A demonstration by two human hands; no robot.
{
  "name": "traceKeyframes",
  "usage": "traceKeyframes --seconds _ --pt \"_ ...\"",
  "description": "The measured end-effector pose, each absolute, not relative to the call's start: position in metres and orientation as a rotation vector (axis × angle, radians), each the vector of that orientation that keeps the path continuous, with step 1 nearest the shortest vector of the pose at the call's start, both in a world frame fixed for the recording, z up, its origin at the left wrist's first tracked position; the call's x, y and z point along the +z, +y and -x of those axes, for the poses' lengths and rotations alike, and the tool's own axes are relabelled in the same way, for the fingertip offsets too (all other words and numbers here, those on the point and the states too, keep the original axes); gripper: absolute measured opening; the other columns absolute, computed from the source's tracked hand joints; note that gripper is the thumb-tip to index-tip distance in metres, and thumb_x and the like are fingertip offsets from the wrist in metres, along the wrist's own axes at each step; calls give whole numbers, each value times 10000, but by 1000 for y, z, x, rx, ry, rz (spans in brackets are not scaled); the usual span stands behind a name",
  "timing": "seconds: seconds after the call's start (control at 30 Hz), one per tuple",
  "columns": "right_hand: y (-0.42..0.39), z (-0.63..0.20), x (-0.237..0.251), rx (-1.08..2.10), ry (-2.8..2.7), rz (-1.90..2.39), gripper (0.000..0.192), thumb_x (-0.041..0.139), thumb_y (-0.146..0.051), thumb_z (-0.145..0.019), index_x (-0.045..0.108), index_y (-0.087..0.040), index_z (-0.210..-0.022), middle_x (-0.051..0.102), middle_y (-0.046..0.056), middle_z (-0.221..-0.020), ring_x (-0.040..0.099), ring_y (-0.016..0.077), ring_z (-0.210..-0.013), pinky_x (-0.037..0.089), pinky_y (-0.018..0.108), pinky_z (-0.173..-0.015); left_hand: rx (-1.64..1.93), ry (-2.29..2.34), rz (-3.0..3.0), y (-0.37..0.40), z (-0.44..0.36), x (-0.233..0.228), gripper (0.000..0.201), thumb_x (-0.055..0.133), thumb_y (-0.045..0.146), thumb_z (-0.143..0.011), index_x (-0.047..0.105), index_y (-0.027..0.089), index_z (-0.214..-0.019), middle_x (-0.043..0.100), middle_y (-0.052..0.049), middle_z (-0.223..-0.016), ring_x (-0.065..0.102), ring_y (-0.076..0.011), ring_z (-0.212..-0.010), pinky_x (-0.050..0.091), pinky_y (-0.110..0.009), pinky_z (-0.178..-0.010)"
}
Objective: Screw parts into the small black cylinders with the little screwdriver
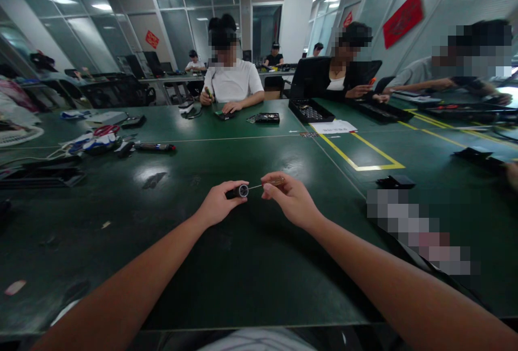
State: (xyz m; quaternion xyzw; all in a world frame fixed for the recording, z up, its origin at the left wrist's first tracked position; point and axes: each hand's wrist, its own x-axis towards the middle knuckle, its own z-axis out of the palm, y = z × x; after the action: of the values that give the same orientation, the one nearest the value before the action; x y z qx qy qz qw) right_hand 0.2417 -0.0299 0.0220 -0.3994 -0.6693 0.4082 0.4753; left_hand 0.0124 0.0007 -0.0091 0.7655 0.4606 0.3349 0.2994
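Above the green desk (251,265), the left hand (218,204) has its fingers closed round a small black cylinder (238,192), steadying it while the right hand (289,197) pinches a thin metal pin (256,186) aimed at its end.

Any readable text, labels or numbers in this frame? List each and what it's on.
None can be read.
Red wall banner: markings too blurred.
Red diamond signs on the glass and on the pillar: characters too small.
White paper sheet on the green table: print too small.
Small black cylinder in the left hand and thin metal pin in the right hand: no marking visible.
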Motion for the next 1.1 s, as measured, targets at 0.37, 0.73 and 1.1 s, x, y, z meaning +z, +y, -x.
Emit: traceKeyframes --seconds 0.37,0.73,1.1 --pt "-28 -243 23 872 -1549 1076 364 496 -496 -974 704 -201 -1021 542 -20 -657 497 137 -579 415 284 -565 877 1218 -2029 0 -12 -7 404 743 268 -821 696 284 -1222 707 -38 -1200 635 -242 -1123 442 -436 -1047" --pt "-30 -245 21 750 -1710 1145 237 478 -317 -974 665 -232 -1093 632 -2 -779 602 167 -721 453 306 -663 899 1232 -2003 2 -10 -11 415 740 267 -817 691 284 -1228 708 -39 -1202 636 -246 -1126 448 -439 -1043" --pt "-29 -243 23 700 -1726 1252 362 433 -360 -1003 628 -199 -1263 668 -4 -683 662 172 -654 500 313 -640 907 1225 -1993 1 -13 -7 406 737 236 -802 703 261 -1206 713 -46 -1190 638 -244 -1127 432 -439 -1072"
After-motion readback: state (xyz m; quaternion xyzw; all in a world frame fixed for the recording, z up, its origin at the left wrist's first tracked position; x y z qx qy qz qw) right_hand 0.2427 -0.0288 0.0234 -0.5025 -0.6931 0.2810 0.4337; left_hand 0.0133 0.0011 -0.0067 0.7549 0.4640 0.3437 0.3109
